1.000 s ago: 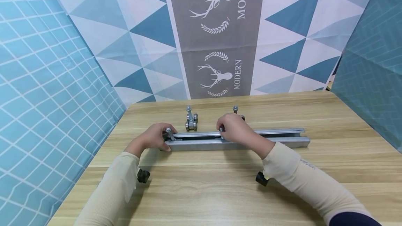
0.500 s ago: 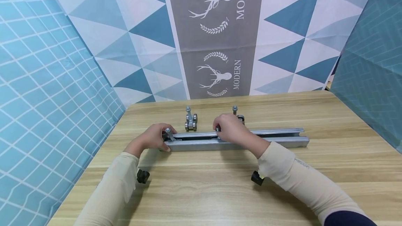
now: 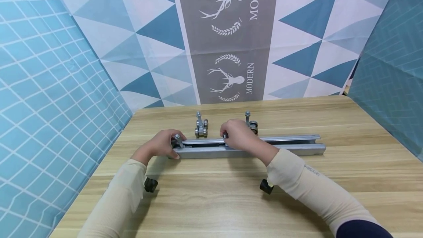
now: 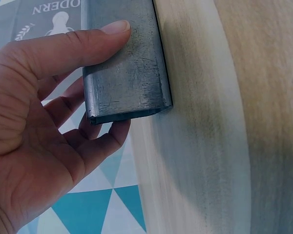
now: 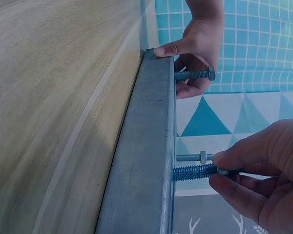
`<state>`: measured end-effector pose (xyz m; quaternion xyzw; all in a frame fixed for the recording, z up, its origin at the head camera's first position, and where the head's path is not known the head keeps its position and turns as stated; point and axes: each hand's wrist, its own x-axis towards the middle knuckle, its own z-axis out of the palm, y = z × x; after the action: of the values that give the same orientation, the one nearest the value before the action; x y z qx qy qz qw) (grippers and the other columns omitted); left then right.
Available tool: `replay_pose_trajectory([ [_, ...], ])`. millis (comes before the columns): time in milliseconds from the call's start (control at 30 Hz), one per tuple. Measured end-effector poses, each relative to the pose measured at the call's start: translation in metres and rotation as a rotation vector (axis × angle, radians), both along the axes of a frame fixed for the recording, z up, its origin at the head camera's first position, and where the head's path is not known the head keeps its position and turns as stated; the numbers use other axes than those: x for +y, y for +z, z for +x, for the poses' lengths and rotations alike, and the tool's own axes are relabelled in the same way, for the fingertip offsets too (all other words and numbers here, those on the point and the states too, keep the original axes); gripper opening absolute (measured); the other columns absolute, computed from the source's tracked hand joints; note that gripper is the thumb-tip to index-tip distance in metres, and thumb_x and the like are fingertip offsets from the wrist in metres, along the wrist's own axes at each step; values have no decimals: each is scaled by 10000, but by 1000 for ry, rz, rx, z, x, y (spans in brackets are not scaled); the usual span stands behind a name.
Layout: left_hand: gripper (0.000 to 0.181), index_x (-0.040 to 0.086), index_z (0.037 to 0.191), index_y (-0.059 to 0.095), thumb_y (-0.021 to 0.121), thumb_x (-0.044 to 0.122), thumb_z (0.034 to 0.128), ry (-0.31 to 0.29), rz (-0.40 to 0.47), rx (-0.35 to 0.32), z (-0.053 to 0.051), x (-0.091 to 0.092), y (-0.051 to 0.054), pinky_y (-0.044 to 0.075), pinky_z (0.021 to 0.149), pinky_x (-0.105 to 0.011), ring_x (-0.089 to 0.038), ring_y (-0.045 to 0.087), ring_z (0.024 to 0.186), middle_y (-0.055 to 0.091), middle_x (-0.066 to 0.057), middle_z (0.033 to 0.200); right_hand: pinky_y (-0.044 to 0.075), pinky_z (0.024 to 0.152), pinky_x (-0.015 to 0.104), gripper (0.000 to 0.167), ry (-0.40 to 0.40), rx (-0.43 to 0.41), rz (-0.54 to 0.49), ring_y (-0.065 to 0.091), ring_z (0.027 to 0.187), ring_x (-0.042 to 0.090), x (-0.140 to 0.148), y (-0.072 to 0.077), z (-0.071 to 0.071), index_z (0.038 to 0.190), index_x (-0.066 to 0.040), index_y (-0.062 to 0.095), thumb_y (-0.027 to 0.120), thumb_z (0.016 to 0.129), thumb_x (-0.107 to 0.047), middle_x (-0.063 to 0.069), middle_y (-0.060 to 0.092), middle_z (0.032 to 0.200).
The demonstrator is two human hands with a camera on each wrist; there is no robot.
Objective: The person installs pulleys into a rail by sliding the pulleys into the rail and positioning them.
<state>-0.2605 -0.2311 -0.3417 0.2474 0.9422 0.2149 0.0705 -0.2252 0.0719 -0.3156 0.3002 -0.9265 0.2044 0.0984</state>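
Observation:
A galvanised metal rail (image 3: 211, 152) with a slot along its top lies across the wooden table. My left hand (image 3: 162, 143) grips its left end, thumb on the near face and fingers behind, as the left wrist view shows. Beside those fingers a bolt (image 5: 195, 74) sticks up out of the slot. Near the rail's middle, my right hand (image 3: 238, 134) pinches the head of another threaded bolt (image 5: 195, 172) between thumb and fingers. Whatever this bolt joins inside the rail is hidden.
Behind the rail stand two roller trolleys with upright bolts, the left one (image 3: 201, 127) fully visible and the right one (image 3: 253, 126) partly covered by my right hand. Patterned cloths (image 3: 99, 28) hang behind and beside the table (image 3: 211, 194).
My right hand has slid left along the rail with the bolt it pinches, uncovering more of the right roller trolley. My left hand stays at the rail's end.

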Motion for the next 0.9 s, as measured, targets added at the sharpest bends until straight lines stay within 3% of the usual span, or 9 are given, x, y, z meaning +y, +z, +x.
replay_pose_trajectory([
  [900,597,154,1114,690,930,78,572,-2,7,1,-1,-1,-1,464,908,-497,-239,575,1012,649,-36,1114,521,741,321,137,-4,1,-9,620,793,152,-12,-1,-1,843,-81,733,693,780,34,7,686,837],
])
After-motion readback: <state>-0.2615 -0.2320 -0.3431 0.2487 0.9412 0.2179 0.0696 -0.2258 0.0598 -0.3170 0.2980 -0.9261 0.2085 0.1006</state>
